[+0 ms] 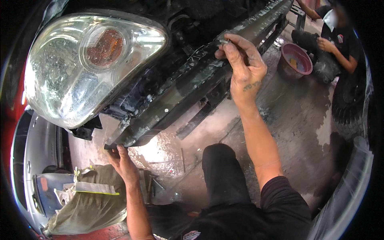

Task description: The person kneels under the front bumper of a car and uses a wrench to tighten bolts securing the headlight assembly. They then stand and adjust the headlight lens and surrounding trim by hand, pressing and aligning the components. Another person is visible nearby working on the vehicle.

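A long dark bumper bar [160, 110], scuffed and spotted with pale flecks, runs diagonally below a car's headlight [96, 60]. My left hand [124, 162] grips the bar's near left end, thumb on its edge and fingers curled beneath. Farther along, my right hand [243, 66] is closed in a pinch just above the bar's upper edge. Between its thumb and forefinger shows a small grey pin-like piece [225, 41]; its exact kind is too small to tell. The headlight's clear lens has drops or specks on it and an orange part inside.
At the far right another person [342, 48] in dark clothing works beside a reddish tub [296, 60]. A tyre [347, 98] stands below them. To the left are a silver car [40, 146] and a cloth-draped bundle [94, 200]. The concrete floor [292, 120] looks wet and stained.
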A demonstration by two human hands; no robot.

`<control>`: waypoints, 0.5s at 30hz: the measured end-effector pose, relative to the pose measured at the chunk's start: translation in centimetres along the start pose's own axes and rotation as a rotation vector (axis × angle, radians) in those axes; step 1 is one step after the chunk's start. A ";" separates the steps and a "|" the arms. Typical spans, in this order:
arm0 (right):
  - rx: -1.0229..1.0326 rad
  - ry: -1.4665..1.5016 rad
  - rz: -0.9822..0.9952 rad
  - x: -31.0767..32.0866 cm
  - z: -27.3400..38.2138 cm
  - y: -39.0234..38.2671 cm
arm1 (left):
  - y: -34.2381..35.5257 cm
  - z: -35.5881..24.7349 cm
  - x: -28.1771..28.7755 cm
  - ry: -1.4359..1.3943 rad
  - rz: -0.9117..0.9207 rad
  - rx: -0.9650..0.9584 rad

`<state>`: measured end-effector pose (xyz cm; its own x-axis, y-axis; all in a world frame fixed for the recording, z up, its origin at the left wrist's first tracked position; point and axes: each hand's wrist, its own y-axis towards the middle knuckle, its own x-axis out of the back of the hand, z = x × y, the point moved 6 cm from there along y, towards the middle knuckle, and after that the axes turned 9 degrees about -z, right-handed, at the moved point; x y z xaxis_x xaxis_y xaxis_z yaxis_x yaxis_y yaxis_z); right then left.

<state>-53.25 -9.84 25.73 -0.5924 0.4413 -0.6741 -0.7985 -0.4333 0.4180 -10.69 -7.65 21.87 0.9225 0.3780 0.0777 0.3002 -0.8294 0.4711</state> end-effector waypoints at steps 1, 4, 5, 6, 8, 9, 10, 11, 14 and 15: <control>0.010 -0.035 0.007 0.2 -0.1 -0.3 | 0.0 0.2 0.2 -0.010 -0.027 0.023; 0.022 -0.124 0.006 0.8 -0.4 -0.9 | -0.1 0.5 0.3 -0.023 -0.057 0.044; 0.026 -0.145 0.015 0.8 -0.4 -1.0 | -0.2 0.5 0.4 -0.040 -0.065 0.039; 0.028 -0.168 0.025 0.8 -0.5 -1.1 | -0.2 0.5 0.4 -0.056 -0.072 0.037; 0.038 -0.173 0.049 0.6 -0.5 -1.2 | -0.2 0.5 0.3 -0.048 -0.061 0.043; 0.053 -0.205 0.050 0.6 -0.5 -1.3 | -0.3 0.5 0.2 -0.019 -0.045 0.054; 0.067 -0.229 0.057 0.6 -0.6 -1.4 | -0.4 0.5 0.4 0.012 -0.051 0.062; 0.089 -0.256 0.074 0.4 -0.7 -1.6 | -0.2 0.5 0.3 -0.017 -0.049 0.055; 0.174 -0.279 0.086 0.3 -0.7 -2.0 | -0.3 0.1 0.1 -0.076 -0.042 0.008; 0.184 -0.290 0.090 0.3 -0.8 -2.1 | -0.4 0.3 0.1 -0.094 -0.053 0.049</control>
<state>-51.71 -9.39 24.17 -0.6463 0.6237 -0.4396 -0.7318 -0.3437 0.5884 -10.64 -7.45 21.41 0.9231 0.3835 -0.0297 0.3584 -0.8295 0.4283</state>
